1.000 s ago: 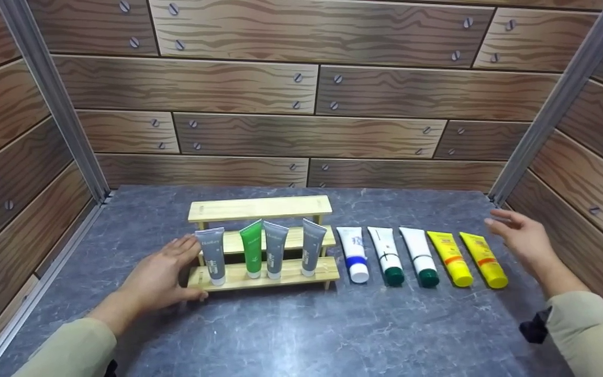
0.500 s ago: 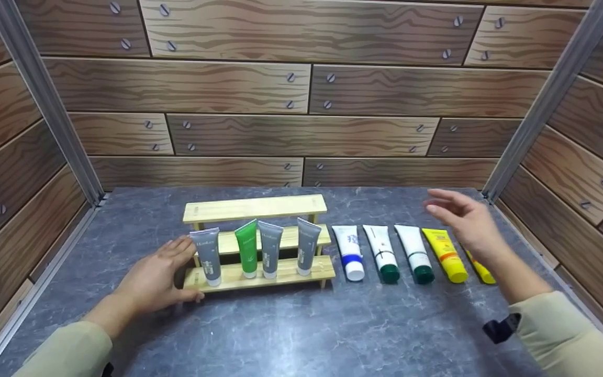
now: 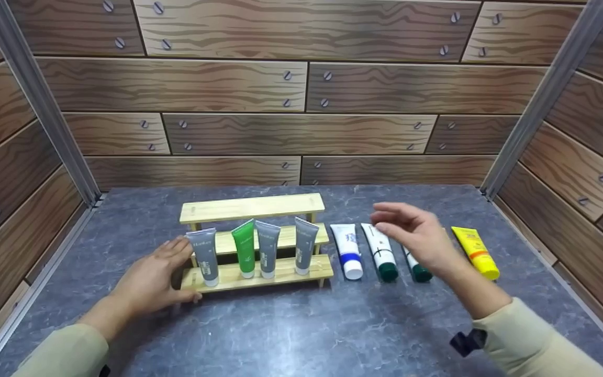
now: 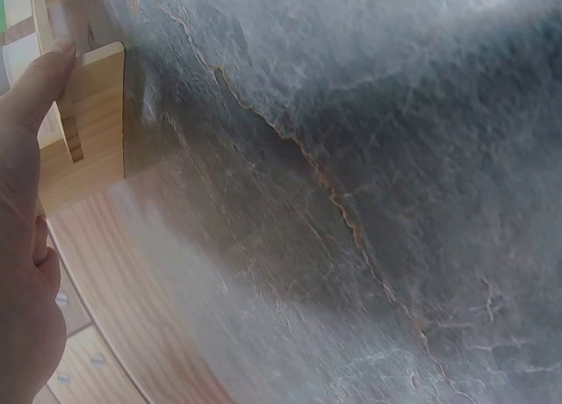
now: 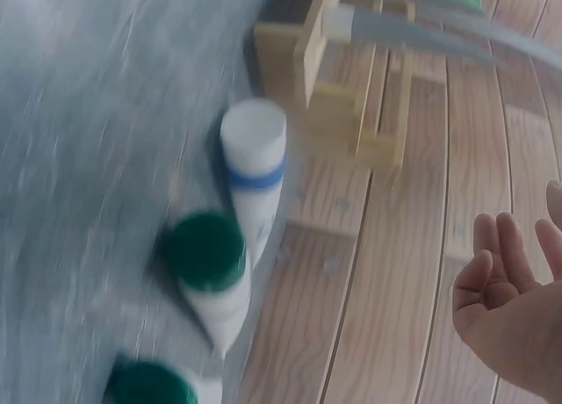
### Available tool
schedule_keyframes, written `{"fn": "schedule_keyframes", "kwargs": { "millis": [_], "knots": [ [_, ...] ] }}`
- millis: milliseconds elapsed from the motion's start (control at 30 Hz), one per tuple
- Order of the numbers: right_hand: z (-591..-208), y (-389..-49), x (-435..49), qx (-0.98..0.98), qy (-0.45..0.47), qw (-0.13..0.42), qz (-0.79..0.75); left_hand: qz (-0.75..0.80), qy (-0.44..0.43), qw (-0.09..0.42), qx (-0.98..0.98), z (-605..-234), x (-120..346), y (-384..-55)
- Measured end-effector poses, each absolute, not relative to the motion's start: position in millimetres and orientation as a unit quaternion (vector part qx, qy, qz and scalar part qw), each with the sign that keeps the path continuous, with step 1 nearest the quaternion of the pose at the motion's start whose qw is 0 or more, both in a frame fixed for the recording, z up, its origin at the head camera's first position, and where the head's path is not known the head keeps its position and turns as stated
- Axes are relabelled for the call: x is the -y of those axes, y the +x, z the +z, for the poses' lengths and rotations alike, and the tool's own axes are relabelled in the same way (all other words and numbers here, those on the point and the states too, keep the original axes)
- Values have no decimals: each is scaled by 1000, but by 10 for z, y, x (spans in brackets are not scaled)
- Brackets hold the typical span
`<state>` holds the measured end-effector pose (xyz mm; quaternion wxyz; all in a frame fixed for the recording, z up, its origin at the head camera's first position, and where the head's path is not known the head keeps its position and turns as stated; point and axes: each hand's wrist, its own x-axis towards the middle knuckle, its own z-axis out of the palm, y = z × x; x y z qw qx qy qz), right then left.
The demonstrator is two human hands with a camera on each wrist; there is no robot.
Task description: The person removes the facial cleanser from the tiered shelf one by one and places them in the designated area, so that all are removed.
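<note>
In the head view my left hand holds the left end of a stepped wooden rack, thumb at the front and fingers behind; its thumb lies on the rack's wooden edge in the left wrist view. On the lower step stand a green tube and several grey tubes. My right hand hovers above the row of lying tubes, fingers loosely bent, holding nothing. Beneath or beside it lie a white green-capped tube, another white tube partly covered, and a yellow tube. The other yellow tube is hidden.
A white tube with a blue band lies just right of the rack. All stands on a grey marbled tabletop, enclosed by wood-patterned walls with metal corner posts.
My right hand has swept left from beyond the yellow tubes to over the white ones, covering one yellow tube. My left hand stays on the rack. The head view has shifted slightly.
</note>
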<state>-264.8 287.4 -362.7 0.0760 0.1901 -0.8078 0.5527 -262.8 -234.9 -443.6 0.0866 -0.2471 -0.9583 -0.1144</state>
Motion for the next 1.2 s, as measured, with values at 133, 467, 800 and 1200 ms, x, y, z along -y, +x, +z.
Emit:
{"fn": "schedule_keyframes", "kwargs": {
  "millis": [133,467,800,1200],
  "knots": [
    [-3679,-2615,-2657,784,227,68,574,-115,-250,90,957,-4437,2345,-2632],
    [-3824,-2580,-2193,757,266,52,595,-109,-276,112,948,-4460,2358,-2668],
    [-3959,-2586,-1896,761,281,65,581,-113,-267,109,951,-4452,2363,-2655],
    [-4089,-2574,-1741,782,282,63,552,-111,-271,111,950,-4453,2358,-2652]
  ]
}}
